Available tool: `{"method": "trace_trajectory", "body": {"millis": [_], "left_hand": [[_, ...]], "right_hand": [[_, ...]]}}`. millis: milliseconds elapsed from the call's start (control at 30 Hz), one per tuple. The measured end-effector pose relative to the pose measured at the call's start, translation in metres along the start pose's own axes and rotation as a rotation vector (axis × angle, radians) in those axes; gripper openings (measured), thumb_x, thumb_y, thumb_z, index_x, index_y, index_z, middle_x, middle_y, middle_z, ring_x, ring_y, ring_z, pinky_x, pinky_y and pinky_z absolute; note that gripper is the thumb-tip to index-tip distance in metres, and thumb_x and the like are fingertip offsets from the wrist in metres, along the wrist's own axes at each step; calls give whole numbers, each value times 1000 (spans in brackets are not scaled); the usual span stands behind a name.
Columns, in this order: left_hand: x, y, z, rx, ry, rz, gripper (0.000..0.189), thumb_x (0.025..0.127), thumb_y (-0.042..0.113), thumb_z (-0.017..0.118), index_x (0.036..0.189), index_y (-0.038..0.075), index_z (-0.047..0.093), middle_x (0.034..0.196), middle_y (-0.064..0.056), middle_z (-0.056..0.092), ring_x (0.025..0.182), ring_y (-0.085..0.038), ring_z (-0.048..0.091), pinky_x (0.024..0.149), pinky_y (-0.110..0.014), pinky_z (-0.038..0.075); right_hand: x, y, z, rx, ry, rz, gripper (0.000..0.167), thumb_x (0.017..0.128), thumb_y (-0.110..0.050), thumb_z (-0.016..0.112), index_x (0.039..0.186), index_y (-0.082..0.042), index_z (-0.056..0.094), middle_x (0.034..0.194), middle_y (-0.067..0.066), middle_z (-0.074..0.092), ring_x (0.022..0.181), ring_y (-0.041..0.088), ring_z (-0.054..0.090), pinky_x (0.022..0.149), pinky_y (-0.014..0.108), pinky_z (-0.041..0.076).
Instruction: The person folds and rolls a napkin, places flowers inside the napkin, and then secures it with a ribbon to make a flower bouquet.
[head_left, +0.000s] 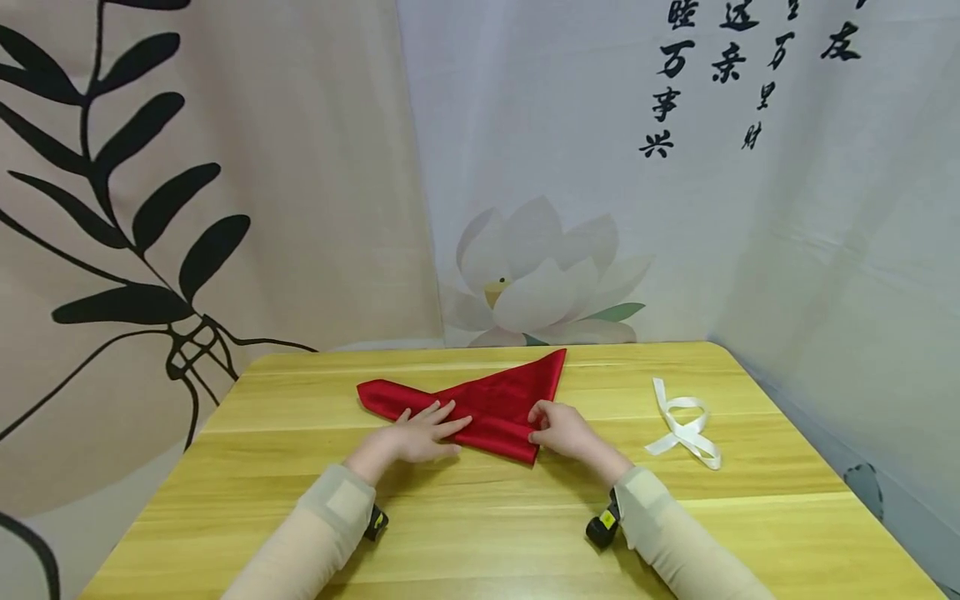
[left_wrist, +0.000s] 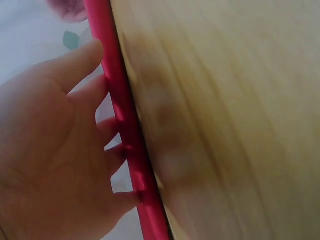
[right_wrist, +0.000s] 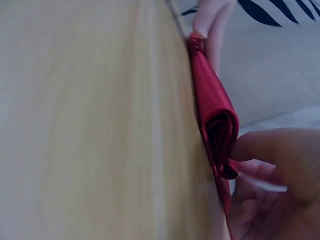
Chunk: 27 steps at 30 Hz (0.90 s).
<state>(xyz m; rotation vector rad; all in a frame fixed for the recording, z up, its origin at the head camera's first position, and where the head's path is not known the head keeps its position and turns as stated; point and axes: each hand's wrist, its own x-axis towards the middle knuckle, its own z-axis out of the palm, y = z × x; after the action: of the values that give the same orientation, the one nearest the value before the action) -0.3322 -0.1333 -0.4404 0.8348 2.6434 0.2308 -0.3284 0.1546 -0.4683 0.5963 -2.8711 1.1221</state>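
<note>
A shiny red satin cloth lies folded on the table, with a pointed corner at the far right and a narrow blunt end at the left. Its near edge is folded over into a thick flat roll, whose layered open end shows in the right wrist view. My left hand rests on the near side of this roll with its fingers spread. At the cloth's right end my right hand pinches the edge of the fold between thumb and curled fingers.
A white ribbon lies looped on the table to the right of the cloth. The wooden table ends at a far edge just behind the cloth. Behind it hangs a pale curtain printed with leaves, a lotus and characters.
</note>
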Motion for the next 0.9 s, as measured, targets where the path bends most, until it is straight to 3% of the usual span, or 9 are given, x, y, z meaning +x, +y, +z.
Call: {"method": "trace_trajectory", "body": {"millis": [167, 300, 433, 533, 700, 767, 900], "left_hand": [[2, 0, 4, -7, -10, -28, 62, 98, 53, 46, 153, 30, 30, 161, -7, 13, 146, -32, 6, 110, -63, 5], [3, 1, 4, -12, -22, -31, 63, 97, 54, 46, 153, 30, 29, 161, -7, 12, 146, -32, 6, 109, -64, 5], [3, 1, 4, -12, -35, -37, 65, 97, 55, 46, 154, 30, 28, 161, -6, 10, 147, -32, 4, 109, -64, 3], [3, 0, 5, -8, -43, -42, 65, 97, 54, 46, 154, 29, 26, 162, -7, 8, 147, -32, 3, 110, -63, 3], [3, 0, 5, 1, -40, -49, 66, 97, 55, 46, 154, 30, 25, 162, -6, 8, 147, -31, 4, 110, -62, 3], [5, -2, 6, 0, -31, -52, 67, 96, 57, 47, 154, 32, 26, 162, -4, 9, 147, -30, 4, 110, -62, 4], [5, -3, 7, -5, -19, -45, 66, 95, 56, 49, 153, 31, 28, 161, -4, 11, 147, -30, 6, 110, -62, 5]], "right_hand": [[2, -9, -2, -239, -59, -287, 25, 77, 6, 69, 96, -10, 66, 75, 0, 49, 69, 12, 44, 63, 26, 41], [1, -13, -4, -324, -118, -421, 26, 79, 10, 62, 91, -12, 71, 84, -1, 54, 76, 12, 50, 70, 25, 47], [0, -15, -4, -352, -142, -432, 21, 83, 5, 61, 90, -10, 73, 90, -3, 61, 83, 12, 57, 78, 27, 50], [-3, -18, -5, -371, -155, -397, 9, 87, -10, 67, 92, -11, 74, 91, -4, 64, 83, 9, 60, 78, 27, 50], [-9, -27, -6, -420, -169, -339, 31, 77, -35, 81, 96, -12, 74, 92, -5, 65, 81, 9, 60, 77, 28, 50], [-11, -29, -5, -446, -162, -331, 35, 73, -35, 84, 96, -12, 73, 92, -5, 65, 82, 9, 59, 77, 28, 50], [-11, -29, -1, -489, -137, -332, 25, 72, -27, 83, 88, -13, 70, 85, -6, 61, 75, 9, 56, 73, 27, 49]]}}
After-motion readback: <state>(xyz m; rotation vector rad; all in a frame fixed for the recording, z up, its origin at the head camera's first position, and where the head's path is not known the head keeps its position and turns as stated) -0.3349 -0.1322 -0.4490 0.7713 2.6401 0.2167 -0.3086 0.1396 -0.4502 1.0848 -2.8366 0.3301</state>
